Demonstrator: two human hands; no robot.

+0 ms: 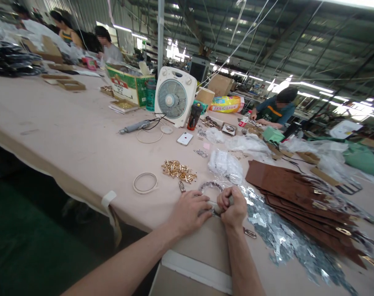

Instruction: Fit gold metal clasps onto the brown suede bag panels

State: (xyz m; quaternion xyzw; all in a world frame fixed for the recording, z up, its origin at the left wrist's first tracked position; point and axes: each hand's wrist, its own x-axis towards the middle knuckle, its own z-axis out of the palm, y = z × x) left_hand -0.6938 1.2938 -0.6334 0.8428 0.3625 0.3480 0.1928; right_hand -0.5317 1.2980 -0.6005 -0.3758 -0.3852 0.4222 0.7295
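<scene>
My left hand (189,210) rests on the table with its fingers curled down onto a small silvery metal piece (212,211) that sits between both hands. My right hand (233,206) is closed in a fist round a small tool or part whose end pokes out toward the left hand; I cannot make out what it is. Just beyond the hands lies a ring of silver chain (210,186). A small metal clasp (182,187) lies left of it and another (250,233) lies right of my right wrist.
A pile of gold fittings (178,170) and a white ring (145,183) lie left of the hands. Stacked brown leather pieces (293,187) and silvery plastic scraps (282,238) fill the right. A white fan (174,97), a phone (185,138) and boxes stand farther back. Other people work at the table's far side.
</scene>
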